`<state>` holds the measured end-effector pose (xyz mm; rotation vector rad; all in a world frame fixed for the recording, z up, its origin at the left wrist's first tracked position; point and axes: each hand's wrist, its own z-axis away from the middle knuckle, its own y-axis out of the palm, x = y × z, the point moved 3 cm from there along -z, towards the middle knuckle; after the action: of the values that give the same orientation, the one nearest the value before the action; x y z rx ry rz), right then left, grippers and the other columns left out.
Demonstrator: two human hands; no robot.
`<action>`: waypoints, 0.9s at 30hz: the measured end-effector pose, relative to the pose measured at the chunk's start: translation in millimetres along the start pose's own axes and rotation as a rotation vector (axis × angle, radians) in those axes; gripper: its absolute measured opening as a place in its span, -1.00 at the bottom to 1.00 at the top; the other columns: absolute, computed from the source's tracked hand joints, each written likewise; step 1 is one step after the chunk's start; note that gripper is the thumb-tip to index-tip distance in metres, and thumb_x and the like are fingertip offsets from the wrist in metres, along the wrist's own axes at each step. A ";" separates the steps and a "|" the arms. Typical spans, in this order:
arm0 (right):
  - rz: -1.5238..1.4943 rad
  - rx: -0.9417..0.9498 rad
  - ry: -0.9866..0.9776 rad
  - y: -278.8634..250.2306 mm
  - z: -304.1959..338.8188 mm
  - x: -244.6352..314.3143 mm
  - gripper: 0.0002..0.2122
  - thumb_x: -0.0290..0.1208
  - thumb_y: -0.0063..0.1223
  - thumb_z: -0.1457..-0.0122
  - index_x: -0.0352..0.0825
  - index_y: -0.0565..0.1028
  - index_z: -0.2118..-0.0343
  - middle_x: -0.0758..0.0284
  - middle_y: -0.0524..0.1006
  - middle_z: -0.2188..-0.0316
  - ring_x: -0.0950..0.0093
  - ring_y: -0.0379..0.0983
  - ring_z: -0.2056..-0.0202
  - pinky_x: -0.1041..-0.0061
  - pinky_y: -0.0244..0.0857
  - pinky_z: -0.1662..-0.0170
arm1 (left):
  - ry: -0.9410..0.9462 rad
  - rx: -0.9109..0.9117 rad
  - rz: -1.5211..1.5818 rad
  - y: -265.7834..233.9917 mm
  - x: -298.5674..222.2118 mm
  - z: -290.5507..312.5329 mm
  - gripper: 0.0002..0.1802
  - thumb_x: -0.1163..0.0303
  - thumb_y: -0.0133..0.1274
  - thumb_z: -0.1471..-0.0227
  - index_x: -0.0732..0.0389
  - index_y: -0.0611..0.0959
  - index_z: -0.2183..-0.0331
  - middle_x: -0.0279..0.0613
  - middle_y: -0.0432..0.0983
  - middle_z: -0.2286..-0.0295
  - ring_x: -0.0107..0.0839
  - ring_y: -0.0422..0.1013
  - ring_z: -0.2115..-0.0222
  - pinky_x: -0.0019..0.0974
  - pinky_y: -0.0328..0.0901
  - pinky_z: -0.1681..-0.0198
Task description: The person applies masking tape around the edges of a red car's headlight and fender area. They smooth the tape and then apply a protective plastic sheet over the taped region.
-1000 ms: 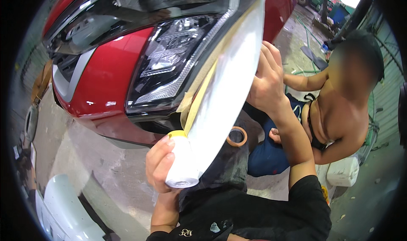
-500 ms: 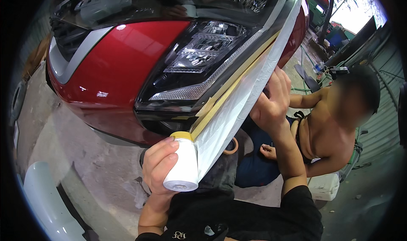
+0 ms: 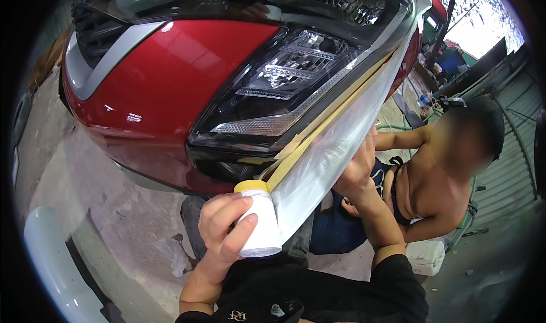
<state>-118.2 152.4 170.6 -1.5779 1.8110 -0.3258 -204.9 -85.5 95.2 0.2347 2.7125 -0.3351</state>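
Observation:
My left hand (image 3: pixel 224 223) is wrapped round a white roll of masking film (image 3: pixel 262 226) with yellow tape at its top end. From it a sheet of translucent film (image 3: pixel 327 164) stretches up to the right along the side of a red vehicle. Yellow masking tape (image 3: pixel 310 136) edges the sheet, close to the headlight (image 3: pixel 293 67). My right hand (image 3: pixel 358 166) is at the film's lower edge; its fingers are mostly hidden behind the sheet. The roll hangs just below the lower corner of the dark headlight surround.
To the right sits a co-worker (image 3: pixel 426 186) with an arm reaching near my right hand. A white container (image 3: pixel 425 257) stands behind them. A pale curved panel (image 3: pixel 54 260) lies at lower left, and crumpled clear plastic (image 3: pixel 173 255) is on the concrete floor.
My view has shifted slightly. The roll in my left hand is a little to the right and more upright. My right hand has slid lower, its fingers now behind the film.

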 end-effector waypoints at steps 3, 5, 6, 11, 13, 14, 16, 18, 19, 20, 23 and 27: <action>-0.014 -0.001 0.005 2.2 5.2 4.9 -0.64 -0.40 0.40 0.08 -0.24 0.73 0.13 0.04 0.58 0.12 -0.09 0.52 0.05 -0.15 0.31 -0.09 | -0.003 0.041 0.006 1.5 1.3 5.5 -0.44 0.40 0.40 0.09 0.03 0.54 0.03 -0.15 0.50 0.09 -0.14 0.51 0.19 -0.11 0.48 0.17; -0.027 0.016 0.008 1.9 5.3 8.9 -0.63 -0.41 0.40 0.07 -0.23 0.73 0.12 0.05 0.58 0.11 -0.08 0.52 0.05 -0.16 0.30 -0.10 | 0.004 0.024 -0.013 5.6 2.6 9.1 -0.44 0.41 0.39 0.10 0.02 0.56 0.03 -0.16 0.48 0.10 -0.15 0.50 0.19 -0.11 0.47 0.16; -0.032 0.031 0.014 0.9 4.2 11.1 -0.64 -0.41 0.40 0.06 -0.23 0.73 0.11 0.05 0.58 0.10 -0.08 0.52 0.04 -0.17 0.29 -0.11 | 0.007 0.016 -0.023 7.9 3.4 11.1 -0.44 0.41 0.39 0.11 0.02 0.56 0.03 -0.17 0.47 0.10 -0.15 0.49 0.19 -0.10 0.46 0.16; -0.049 0.057 0.019 6.3 10.4 16.6 -0.67 -0.40 0.38 0.01 -0.20 0.73 0.11 0.07 0.57 0.03 -0.07 0.46 -0.05 -0.18 0.23 -0.16 | 0.029 -0.012 -0.022 16.2 9.2 19.8 -0.43 0.42 0.39 0.14 0.01 0.59 0.02 -0.19 0.44 0.14 -0.16 0.47 0.20 -0.09 0.45 0.18; -0.060 0.068 0.004 7.4 11.7 20.4 -0.68 -0.39 0.37 -0.02 -0.18 0.73 0.10 0.08 0.56 0.00 -0.07 0.44 -0.08 -0.18 0.22 -0.19 | 0.037 -0.020 -0.025 19.3 11.2 23.2 -0.42 0.42 0.39 0.15 0.01 0.60 0.02 -0.20 0.43 0.16 -0.17 0.45 0.21 -0.08 0.44 0.19; -0.064 0.094 0.004 9.9 18.0 21.8 -0.64 -0.37 0.33 -0.04 -0.25 0.68 0.04 -0.03 0.46 -0.09 -0.19 0.33 -0.15 -0.26 0.14 -0.22 | 0.041 -0.023 -0.031 20.9 12.1 24.8 -0.41 0.42 0.39 0.16 0.01 0.61 0.01 -0.20 0.41 0.16 -0.17 0.45 0.22 -0.08 0.44 0.19; -0.076 0.145 0.004 20.7 37.5 25.4 -0.53 -0.32 0.25 -0.09 -0.40 0.58 -0.07 -0.26 0.27 -0.25 -0.42 0.12 -0.30 -0.44 -0.02 -0.28 | 0.023 -0.037 -0.044 24.2 13.7 27.0 -0.41 0.41 0.39 0.17 0.00 0.62 0.02 -0.20 0.39 0.18 -0.17 0.44 0.23 -0.09 0.43 0.21; -0.157 0.166 0.041 28.1 49.3 32.1 -0.51 -0.29 0.25 -0.10 -0.43 0.55 -0.09 -0.25 0.21 -0.30 -0.42 0.09 -0.31 -0.43 -0.01 -0.28 | -0.020 -0.059 -0.056 28.6 14.7 28.6 -0.42 0.40 0.40 0.18 0.00 0.64 0.03 -0.20 0.36 0.20 -0.17 0.43 0.24 -0.10 0.42 0.22; -0.196 0.177 0.062 32.4 54.2 37.7 -0.49 -0.28 0.25 -0.11 -0.44 0.54 -0.10 -0.25 0.18 -0.32 -0.42 0.08 -0.31 -0.43 -0.01 -0.28 | -0.017 -0.062 -0.051 30.4 17.2 31.0 -0.42 0.39 0.41 0.18 0.00 0.64 0.03 -0.20 0.36 0.20 -0.18 0.42 0.24 -0.11 0.42 0.22; -0.243 0.173 0.093 36.5 59.6 43.7 -0.52 -0.24 0.30 -0.08 -0.43 0.58 -0.03 -0.20 0.20 -0.30 -0.36 0.13 -0.29 -0.37 0.05 -0.26 | -0.014 -0.066 -0.045 32.6 20.1 34.1 -0.42 0.38 0.42 0.19 -0.01 0.64 0.04 -0.20 0.35 0.21 -0.18 0.42 0.24 -0.12 0.41 0.23; -0.490 0.243 0.354 42.7 81.5 58.8 -0.55 -0.27 0.39 -0.01 -0.41 0.62 0.05 -0.13 0.27 -0.23 -0.26 0.21 -0.23 -0.23 0.13 -0.24 | -0.031 -0.077 -0.036 39.0 23.4 40.4 -0.43 0.35 0.43 0.20 -0.01 0.65 0.05 -0.19 0.34 0.21 -0.17 0.41 0.24 -0.13 0.41 0.23; -0.600 0.010 0.504 36.5 85.8 85.2 -0.61 -0.46 0.41 0.04 -0.40 0.63 0.09 -0.04 0.38 -0.14 -0.12 0.30 -0.18 0.04 0.25 -0.20 | -0.032 -0.099 -0.070 45.8 23.6 47.4 -0.41 0.32 0.45 0.21 -0.02 0.64 0.06 -0.18 0.33 0.22 -0.17 0.40 0.25 -0.14 0.40 0.23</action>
<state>-91.7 102.0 57.8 -2.1498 1.6194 -1.0874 -199.5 -51.5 34.2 0.1064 2.7015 -0.2216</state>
